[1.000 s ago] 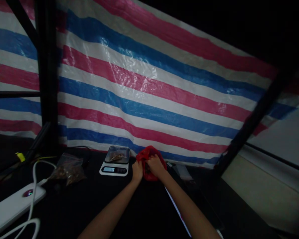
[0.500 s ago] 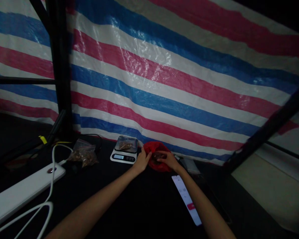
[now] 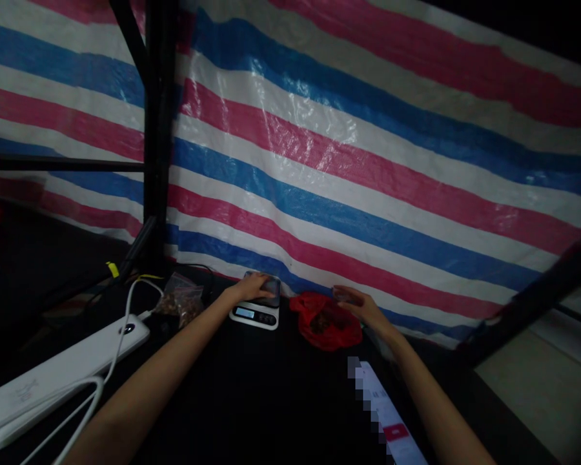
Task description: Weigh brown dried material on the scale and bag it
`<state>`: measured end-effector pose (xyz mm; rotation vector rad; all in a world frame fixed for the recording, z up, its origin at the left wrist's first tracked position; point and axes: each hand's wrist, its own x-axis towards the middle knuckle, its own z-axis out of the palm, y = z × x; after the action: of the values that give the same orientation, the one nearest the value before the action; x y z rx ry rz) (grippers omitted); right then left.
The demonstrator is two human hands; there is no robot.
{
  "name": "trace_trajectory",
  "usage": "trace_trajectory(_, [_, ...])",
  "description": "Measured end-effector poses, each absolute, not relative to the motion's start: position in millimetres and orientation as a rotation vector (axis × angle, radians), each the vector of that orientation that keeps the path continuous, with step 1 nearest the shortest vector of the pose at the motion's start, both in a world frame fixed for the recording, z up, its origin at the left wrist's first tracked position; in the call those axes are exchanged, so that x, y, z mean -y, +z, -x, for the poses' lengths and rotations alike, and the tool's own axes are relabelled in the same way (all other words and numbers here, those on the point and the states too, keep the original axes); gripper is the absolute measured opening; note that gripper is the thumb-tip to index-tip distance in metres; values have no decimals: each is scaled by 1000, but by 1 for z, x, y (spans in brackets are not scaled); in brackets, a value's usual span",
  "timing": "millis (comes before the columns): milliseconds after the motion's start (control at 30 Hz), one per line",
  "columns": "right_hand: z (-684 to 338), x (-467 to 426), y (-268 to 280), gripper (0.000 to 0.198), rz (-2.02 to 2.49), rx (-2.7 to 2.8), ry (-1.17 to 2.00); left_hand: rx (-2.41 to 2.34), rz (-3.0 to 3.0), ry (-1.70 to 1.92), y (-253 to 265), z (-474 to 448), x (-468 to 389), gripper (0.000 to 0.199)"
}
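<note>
My left hand point(image 3: 254, 287) reaches over the pan of a small white digital scale point(image 3: 255, 316), thumb and fingers apart. It hides most of what lies on the pan. To the right, a crumpled red plastic bag point(image 3: 310, 328) stands open with dark brown pieces point(image 3: 326, 321) inside. My right hand point(image 3: 363, 307) is at the bag's upper right edge, fingers curled around a small, dark, partly see-through thing point(image 3: 346, 296) whose kind I cannot make out.
Clear zip bags of brown pieces point(image 3: 184, 302) lie left of the scale. A white power strip point(image 3: 72, 378) with a looping white cable is at the left. A lit phone point(image 3: 390, 413) lies near my right forearm. Striped plastic sheeting point(image 3: 319, 161) hangs behind.
My left hand has left the red bag and moved left onto the scale's pan. My right hand has come out of the bag to its right edge. The view has shifted left.
</note>
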<state>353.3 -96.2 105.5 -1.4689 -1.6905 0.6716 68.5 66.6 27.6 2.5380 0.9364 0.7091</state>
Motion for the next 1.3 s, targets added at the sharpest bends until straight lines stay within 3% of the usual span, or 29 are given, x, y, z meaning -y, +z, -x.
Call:
trace_trajectory(100, [-339, 80, 109, 45, 1504, 1774, 586, -859, -2484, 605, 31, -71, -71, 50])
trace_trajectory(467, [-278, 16, 106, 40, 1608, 2128, 171, -620, -2182, 861, 33, -83, -69, 42])
trace_trajectory(700, [-254, 19, 129, 38, 1711, 2460, -128, -399, -1730, 868, 30, -92, -66, 42])
trace_trajectory(1067, [-235, 17, 139, 27, 1775, 2761, -663, -382, -1743, 870, 24, -94, -69, 40])
trace_trajectory(1200, [-237, 18, 139, 30, 1786, 2727, -651, -365, -1725, 884, 23, -95, -71, 40])
trace_trajectory(1300, [-244, 20, 133, 33, 1769, 2628, -438, -350, -1699, 877, 23, -94, -71, 39])
